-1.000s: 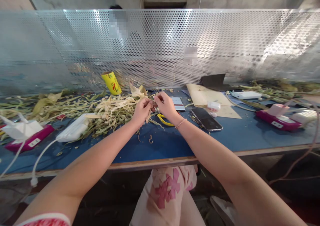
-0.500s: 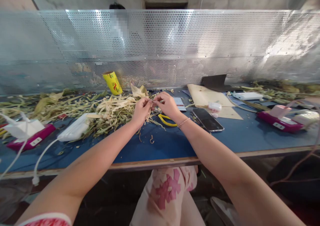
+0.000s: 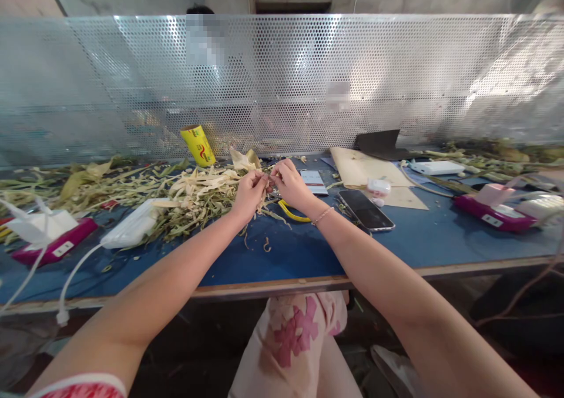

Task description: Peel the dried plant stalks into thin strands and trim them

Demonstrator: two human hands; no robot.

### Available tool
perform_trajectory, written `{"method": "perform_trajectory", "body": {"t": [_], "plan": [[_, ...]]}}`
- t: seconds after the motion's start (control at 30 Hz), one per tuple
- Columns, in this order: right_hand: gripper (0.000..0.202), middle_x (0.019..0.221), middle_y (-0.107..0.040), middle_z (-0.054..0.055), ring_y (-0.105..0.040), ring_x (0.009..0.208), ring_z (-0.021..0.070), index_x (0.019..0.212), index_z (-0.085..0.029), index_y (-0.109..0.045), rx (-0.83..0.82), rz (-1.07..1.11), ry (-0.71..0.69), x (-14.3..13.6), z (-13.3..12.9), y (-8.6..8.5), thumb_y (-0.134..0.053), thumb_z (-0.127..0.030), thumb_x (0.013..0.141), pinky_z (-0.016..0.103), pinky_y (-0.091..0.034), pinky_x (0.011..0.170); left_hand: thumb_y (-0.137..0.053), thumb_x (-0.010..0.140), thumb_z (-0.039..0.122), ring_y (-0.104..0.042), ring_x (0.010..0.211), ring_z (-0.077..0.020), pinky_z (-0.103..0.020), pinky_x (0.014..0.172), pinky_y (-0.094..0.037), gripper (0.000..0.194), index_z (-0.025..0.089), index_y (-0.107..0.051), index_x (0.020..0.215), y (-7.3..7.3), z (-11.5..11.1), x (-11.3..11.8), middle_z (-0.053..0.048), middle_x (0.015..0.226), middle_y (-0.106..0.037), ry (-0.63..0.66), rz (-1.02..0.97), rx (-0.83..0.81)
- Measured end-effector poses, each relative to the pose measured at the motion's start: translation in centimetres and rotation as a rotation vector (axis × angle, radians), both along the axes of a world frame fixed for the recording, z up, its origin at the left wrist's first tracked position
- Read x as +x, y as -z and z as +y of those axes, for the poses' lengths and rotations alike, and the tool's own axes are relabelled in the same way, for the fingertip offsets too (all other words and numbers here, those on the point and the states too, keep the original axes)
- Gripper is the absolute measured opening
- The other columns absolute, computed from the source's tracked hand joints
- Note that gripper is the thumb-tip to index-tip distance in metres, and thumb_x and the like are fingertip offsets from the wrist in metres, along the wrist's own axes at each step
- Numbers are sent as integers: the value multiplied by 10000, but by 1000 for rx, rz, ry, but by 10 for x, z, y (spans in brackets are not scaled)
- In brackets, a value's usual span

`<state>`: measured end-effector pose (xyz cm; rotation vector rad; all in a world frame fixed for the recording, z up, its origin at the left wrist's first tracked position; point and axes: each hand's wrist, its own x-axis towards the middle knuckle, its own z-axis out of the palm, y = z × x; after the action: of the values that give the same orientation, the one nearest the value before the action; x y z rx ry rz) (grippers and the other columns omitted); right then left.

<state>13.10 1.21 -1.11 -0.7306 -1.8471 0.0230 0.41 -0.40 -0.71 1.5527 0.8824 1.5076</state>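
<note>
My left hand (image 3: 249,193) and my right hand (image 3: 289,181) meet over the middle of the blue table (image 3: 282,257), fingertips pinched close together. Something small is between them, too little to make out. Left of my hands spreads a heap of dried plant leaves and stems (image 3: 198,195). Below my right hand, partly covered by it, is a yellow-handled tool (image 3: 293,211); its head is hidden. Just behind that hand lies a white and blue card or small box (image 3: 314,181).
A black phone (image 3: 365,210), beige card sheets (image 3: 365,169) and a white earphone case (image 3: 379,187) lie to the right. Magenta power strips (image 3: 57,245) and a white power bank (image 3: 132,224) flank me. A yellow tube (image 3: 198,146) leans near the perforated metal screen (image 3: 282,86).
My right hand has shifted slightly left and up, covering more of the yellow-handled tool. The left hand stays nearly in place. Behind the screen, a person's head has moved a little left.
</note>
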Motion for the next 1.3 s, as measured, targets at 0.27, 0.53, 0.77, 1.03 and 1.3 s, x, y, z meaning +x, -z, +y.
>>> {"method": "perform_trajectory", "body": {"t": [0.27,0.53,0.77,1.03,1.3], "plan": [[132,876,-422,86,-454,867,185,758,-206,-389,-83,95,60,-10,-1,6,-381,-74,764,391,-423,828,-521,777,229,-505,460,-89,-221,496,-422,104,182,-491,689,3,1,2,33,540,-552,-74,-2,-3],[150,752,-455,47,-439,785,184,710,-223,-336,-130,109,112,-14,-7,4,-374,-89,765,372,-420,771,-512,778,212,-545,527,-101,-240,553,-446,107,184,-468,685,3,0,3,28,572,-567,-94,-64,1],[99,843,-463,82,-461,833,190,731,-201,-407,-145,139,125,-13,-7,3,-396,-107,759,365,-419,782,-515,779,212,-549,517,-101,-235,543,-438,116,181,-469,677,2,-1,2,28,565,-574,-107,30,17],[117,779,-466,62,-456,786,191,715,-207,-399,-106,72,128,-10,-4,3,-380,-103,765,363,-406,769,-536,769,227,-561,538,-108,-233,542,-435,128,181,-468,671,-2,-4,2,26,558,-570,-119,71,39],[132,744,-495,53,-462,767,192,700,-217,-367,-120,14,100,-8,-4,1,-385,-104,765,349,-403,737,-547,764,283,-544,505,-107,-234,527,-421,153,170,-498,672,2,1,-2,21,545,-576,-118,119,51]]}}
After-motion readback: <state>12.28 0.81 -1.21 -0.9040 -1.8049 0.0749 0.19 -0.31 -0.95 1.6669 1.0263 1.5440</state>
